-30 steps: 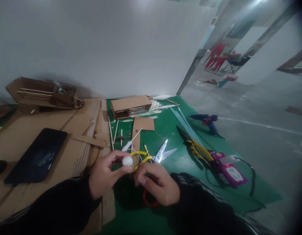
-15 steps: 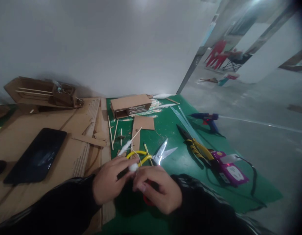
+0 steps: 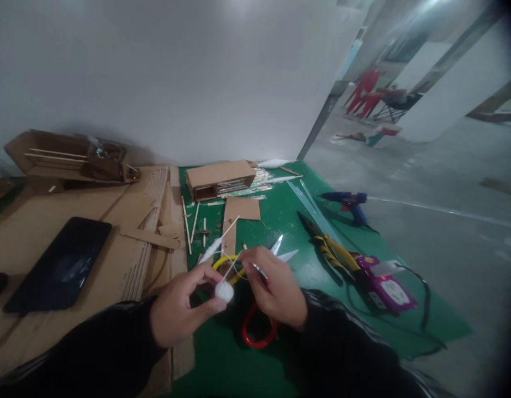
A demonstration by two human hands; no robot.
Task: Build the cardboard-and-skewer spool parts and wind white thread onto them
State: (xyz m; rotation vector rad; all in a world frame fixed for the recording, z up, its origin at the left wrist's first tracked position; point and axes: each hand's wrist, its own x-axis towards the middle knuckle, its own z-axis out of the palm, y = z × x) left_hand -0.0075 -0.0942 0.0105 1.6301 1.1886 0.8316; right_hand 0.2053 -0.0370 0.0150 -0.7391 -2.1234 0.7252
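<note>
My left hand [image 3: 186, 307] pinches a small white ball of thread [image 3: 224, 292] between thumb and fingers. My right hand [image 3: 275, 287] is closed on a strand of white thread [image 3: 231, 268] that runs up from the ball, a little above and to the right of it. Beneath the hands lie scissors with a red handle loop [image 3: 259, 331] and a yellow one, their open blades [image 3: 282, 249] pointing away, partly hidden by my right hand. A stick wound with white thread [image 3: 211, 249] lies just beyond my left hand.
Pliers [image 3: 330, 251], a purple device [image 3: 385, 287] and a blue glue gun [image 3: 349, 202] lie on the right. Behind the hands stands a cardboard box [image 3: 220, 179] near loose sticks. A black tablet [image 3: 60, 264] rests on cardboard at the left.
My right hand has moved up and away from the ball, drawing the thread up. The ball has dropped slightly in my left hand, and the red handle loop shows more.
</note>
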